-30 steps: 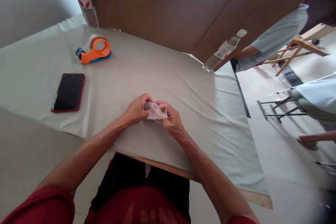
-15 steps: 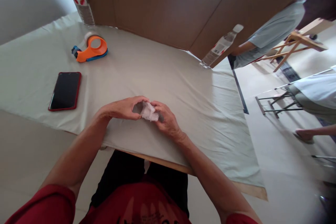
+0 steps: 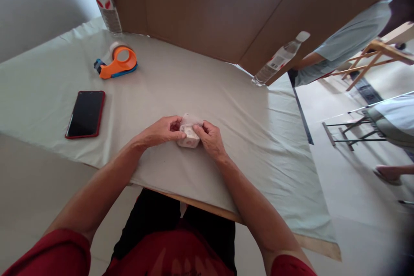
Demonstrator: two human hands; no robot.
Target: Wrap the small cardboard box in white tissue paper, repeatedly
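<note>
"Where is the small wrapped packet (image 3: 190, 133) I have?"

"Between your hands, near the table's near edge, low over the pale cloth (image 3: 155, 90). You can't tell from here whether it touches the cloth. Thin whitish wrapping bunches on its far side."

"And my left hand (image 3: 163, 130)?"

"Your thumb and fingers are parted in a curve, a gap showing between them, their tips on the packet's left side."

"My right hand (image 3: 210, 139)?"

"Bent in closer: your thumb presses the wrapping at the right, with your fingers curled beside it."

"What lies around me?"

"To your left, a dark phone (image 3: 85, 114) in a red case; farther off, an orange tape dispenser (image 3: 110, 70). At the far side, a bottle (image 3: 106, 2) stands left against brown cardboard (image 3: 200, 4), another bottle (image 3: 280, 60) right."
</note>
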